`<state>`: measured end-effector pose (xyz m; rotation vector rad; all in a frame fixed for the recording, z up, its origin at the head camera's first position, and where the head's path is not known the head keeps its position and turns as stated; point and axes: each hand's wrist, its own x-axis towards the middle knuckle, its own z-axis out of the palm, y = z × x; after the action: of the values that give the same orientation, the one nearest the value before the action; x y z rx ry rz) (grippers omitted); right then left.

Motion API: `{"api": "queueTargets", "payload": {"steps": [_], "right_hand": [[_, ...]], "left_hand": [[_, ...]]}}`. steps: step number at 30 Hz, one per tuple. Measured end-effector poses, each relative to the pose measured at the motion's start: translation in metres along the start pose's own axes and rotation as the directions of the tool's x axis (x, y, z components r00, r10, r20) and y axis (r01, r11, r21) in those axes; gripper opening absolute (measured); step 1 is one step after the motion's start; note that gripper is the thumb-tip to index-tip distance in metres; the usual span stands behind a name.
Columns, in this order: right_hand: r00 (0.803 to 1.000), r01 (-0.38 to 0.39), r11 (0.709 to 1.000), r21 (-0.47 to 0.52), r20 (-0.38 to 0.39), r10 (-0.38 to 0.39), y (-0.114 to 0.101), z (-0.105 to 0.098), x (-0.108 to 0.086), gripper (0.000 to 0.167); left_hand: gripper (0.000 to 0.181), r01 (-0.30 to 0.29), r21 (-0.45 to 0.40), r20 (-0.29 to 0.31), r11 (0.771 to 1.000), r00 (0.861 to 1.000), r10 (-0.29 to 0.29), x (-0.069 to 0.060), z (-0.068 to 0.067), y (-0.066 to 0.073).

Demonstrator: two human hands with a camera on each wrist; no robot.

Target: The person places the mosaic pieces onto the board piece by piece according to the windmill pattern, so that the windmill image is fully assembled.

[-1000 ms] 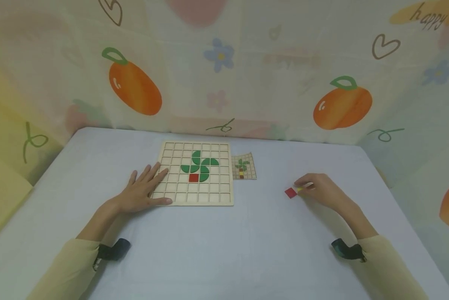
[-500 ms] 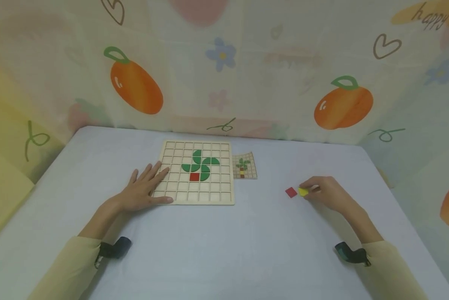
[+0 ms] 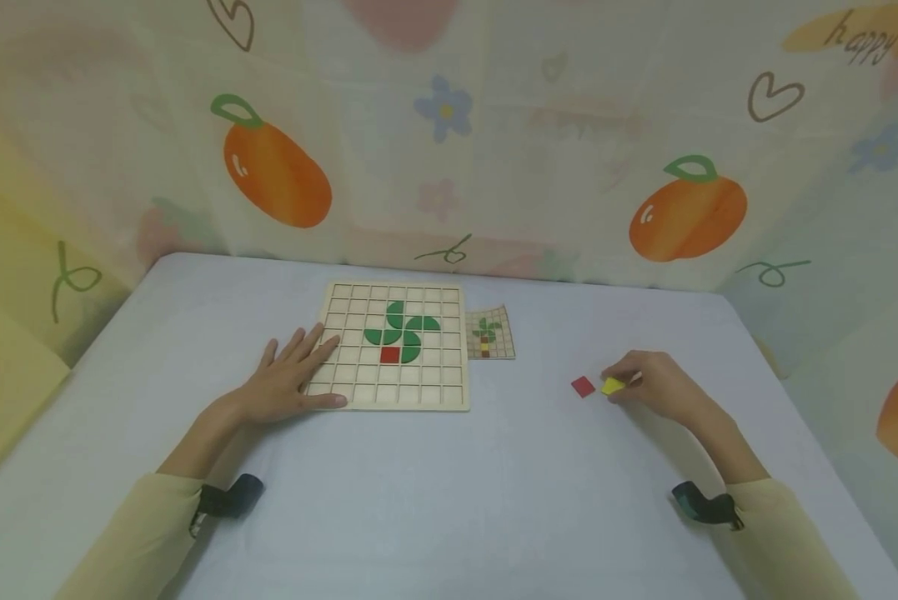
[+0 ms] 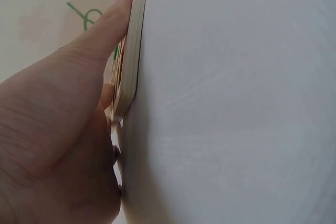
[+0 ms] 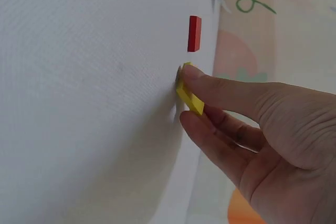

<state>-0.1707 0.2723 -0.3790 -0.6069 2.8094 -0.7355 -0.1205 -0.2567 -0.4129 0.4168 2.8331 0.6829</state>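
A wooden grid board (image 3: 429, 377) lies left of centre on the table, with several green curved pieces (image 3: 413, 342) and one red square tile (image 3: 390, 355) set in its cells. My left hand (image 3: 279, 385) rests with spread fingers on the board's left edge, thumb along its near corner; the left wrist view shows the thumb on the rim (image 4: 132, 61). Over at the right, my right hand (image 3: 654, 385) pinches a yellow square tile (image 5: 189, 97) between thumb and fingers, tilted close to the tabletop. Just beyond it lies a loose red square tile (image 5: 194, 33), apart from the fingers.
A small pattern card (image 3: 499, 337) with a matching green, red and yellow design sits against the board's right edge. The white-covered table (image 3: 449, 492) backs onto a printed cloth (image 3: 539, 183) with oranges and flowers.
My right hand has drawn the yellow tile slightly right, away from the loose red tile, and turned it so more of its face shows. The left hand stays on the board.
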Motion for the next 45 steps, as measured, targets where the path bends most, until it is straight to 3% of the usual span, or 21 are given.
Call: {"api": "queueTargets", "payload": {"steps": [10, 27, 39, 45], "right_hand": [[0.997, 0.070, 0.997, -0.028, -0.011, -0.071, -0.004, -0.005, 0.003, 0.011], [0.986, 0.148, 0.988, -0.036, -0.067, -0.150, -0.036, 0.000, 0.024, 0.012], [0.991, 0.118, 0.993, 0.007, -0.072, -0.117, -0.060, 0.015, 0.042, 0.012], [0.995, 0.084, 0.991, 0.100, -0.058, -0.079, -0.072, 0.025, 0.048, 0.012]], "left_hand": [[0.101, -0.002, 0.002, 0.004, 1.000, 1.000, 0.002, 0.000, -0.001, 0.001], [0.101, -0.007, 0.007, 0.002, 1.000, 1.000, 0.007, -0.001, 0.000, 0.000], [0.101, -0.017, 0.003, 0.000, 1.000, 1.000, 0.017, 0.000, -0.001, 0.000], [0.100, -0.016, 0.009, -0.003, 1.000, 1.000, 0.016, -0.001, -0.001, -0.001]]}}
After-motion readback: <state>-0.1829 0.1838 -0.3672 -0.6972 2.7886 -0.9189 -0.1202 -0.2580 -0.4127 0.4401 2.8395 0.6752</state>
